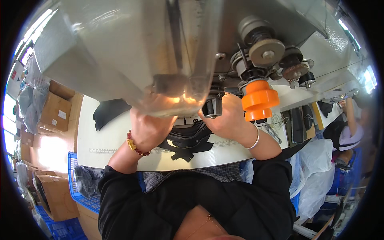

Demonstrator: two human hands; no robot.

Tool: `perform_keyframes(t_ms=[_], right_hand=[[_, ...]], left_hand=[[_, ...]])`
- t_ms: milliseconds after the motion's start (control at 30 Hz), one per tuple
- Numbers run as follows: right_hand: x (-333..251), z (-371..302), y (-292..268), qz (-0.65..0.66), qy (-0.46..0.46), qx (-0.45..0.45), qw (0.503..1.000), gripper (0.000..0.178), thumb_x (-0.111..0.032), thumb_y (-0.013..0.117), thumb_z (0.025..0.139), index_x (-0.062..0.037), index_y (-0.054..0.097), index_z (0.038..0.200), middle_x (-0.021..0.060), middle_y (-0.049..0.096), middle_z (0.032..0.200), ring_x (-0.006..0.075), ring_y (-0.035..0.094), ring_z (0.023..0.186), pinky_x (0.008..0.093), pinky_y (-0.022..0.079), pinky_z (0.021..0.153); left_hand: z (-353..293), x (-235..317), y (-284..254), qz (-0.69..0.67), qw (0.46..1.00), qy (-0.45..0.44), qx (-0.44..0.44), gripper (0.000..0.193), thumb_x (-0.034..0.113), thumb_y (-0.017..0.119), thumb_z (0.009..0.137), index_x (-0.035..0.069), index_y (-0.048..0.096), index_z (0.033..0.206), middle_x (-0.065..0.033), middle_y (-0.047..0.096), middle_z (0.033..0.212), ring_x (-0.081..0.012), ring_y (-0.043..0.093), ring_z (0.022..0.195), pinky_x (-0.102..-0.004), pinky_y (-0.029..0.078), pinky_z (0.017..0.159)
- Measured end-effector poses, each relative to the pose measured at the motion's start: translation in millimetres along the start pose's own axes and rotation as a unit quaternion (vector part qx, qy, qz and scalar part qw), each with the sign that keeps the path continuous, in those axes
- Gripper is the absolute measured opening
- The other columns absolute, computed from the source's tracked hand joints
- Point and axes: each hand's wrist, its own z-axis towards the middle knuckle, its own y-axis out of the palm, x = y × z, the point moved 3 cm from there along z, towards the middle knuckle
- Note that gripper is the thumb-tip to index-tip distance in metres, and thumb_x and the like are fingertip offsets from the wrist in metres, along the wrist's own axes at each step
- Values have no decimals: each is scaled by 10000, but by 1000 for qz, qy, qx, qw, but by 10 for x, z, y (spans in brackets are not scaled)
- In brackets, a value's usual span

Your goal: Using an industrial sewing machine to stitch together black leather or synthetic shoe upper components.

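Note:
Both hands reach in under the head of a grey-white sewing machine (104, 60). To the left of its needle area, my left hand (151, 127) rests low over the white table, its fingertips hidden behind the machine's clear cover. On the other side, my right hand (226, 120) lies beside a metal part of the machine, fingers mostly covered too. Between the wrists, curved black fabric pieces (190, 138) lie layered on the table toward me. Whether either hand grips them is hidden. Another black piece (110, 113) lies left of my left hand.
An orange knob (260, 98) and metal tension discs (267, 53) hang above my right hand. Small scissors-like metal snips (274, 134) lie right of it. A blue crate (74, 172) and cardboard boxes (56, 112) stand left. Another person (350, 134) sits at far right.

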Motion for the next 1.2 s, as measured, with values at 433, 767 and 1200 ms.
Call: perform_keyframes(t_ms=[433,767,1200], right_hand=[[-143,-1,30,-89,-29,-24,995,319,-79,724,736,-88,708,1055,97,672,983,231,619,728,308,480,552],[-86,-93,88,-180,-38,-22,983,384,-58,708,708,-89,691,1090,59,654,942,200,578,688,296,443,535],[-127,16,54,-112,-22,-12,993,338,-58,739,718,-74,685,1052,66,652,878,204,582,620,304,456,510]], left_hand=[[7,-73,-73,-39,998,31,-37,223,-7,669,683,70,663,892,-22,649,996,-178,598,575,-294,474,472],[-53,-76,-1,-57,998,-15,-11,129,66,695,730,68,642,848,-27,600,899,-195,557,559,-327,434,491],[-63,-32,-41,-31,999,-29,2,166,96,710,727,66,649,878,-30,626,908,-210,598,626,-325,457,558]])
